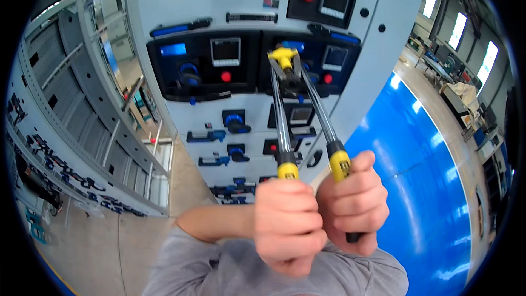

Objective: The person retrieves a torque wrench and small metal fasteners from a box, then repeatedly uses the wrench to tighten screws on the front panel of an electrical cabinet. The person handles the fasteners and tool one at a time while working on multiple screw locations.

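Observation:
A long-handled lever tool with two chrome arms, yellow-and-black grips and a yellow head points away from me; its exact kind is unclear. My left hand is closed in a fist round the left grip. My right hand wraps the right grip, whose black end shows below the fingers. The arms stand a little apart and converge at the head, which appears in front of a black panel on a grey cabinet. Whether the head touches the panel cannot be told.
The cabinet front carries blue-black rotary handles, small screens and red buttons. An open metal frame stands to the left. A glossy blue floor lies to the right, with cluttered workbenches beyond it.

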Available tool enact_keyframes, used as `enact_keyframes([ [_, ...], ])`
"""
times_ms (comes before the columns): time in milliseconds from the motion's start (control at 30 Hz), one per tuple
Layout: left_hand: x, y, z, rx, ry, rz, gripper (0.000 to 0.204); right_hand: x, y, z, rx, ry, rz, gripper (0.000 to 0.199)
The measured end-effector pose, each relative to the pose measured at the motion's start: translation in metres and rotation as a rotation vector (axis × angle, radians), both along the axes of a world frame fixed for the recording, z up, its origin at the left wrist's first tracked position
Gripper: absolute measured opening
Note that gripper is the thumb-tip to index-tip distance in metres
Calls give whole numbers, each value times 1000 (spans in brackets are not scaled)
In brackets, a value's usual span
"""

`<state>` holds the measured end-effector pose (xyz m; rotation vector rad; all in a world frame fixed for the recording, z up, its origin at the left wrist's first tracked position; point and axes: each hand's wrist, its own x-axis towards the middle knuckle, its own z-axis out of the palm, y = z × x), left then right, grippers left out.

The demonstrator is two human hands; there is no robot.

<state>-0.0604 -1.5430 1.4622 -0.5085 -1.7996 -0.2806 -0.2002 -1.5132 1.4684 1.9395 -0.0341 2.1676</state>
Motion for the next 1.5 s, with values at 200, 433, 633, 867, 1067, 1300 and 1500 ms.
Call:
enact_keyframes([
  [200,65,-51,17,-57,-4,-229,35,-66,1,23,-47,-154,113,48],
  [433,180,-200,9,632,435,-785,33,-259,-98,23,97,-473,905,30],
  [633,158,-163,12,537,391,-729,34,-243,-65,46,79,-308,773,29],
  [867,92,-62,9,318,412,-239,39,-117,-1,18,7,-345,325,35],
  [1067,5,11,27,-60,194,64,49,25,13,-14,-88,-174,-31,41],
  [1300,-4,66,3,-457,285,124,28,19,67,-63,120,-277,230,40],
  [1500,9,68,-6,-642,-42,36,23,18,126,-93,1666,-508,748,49],
])
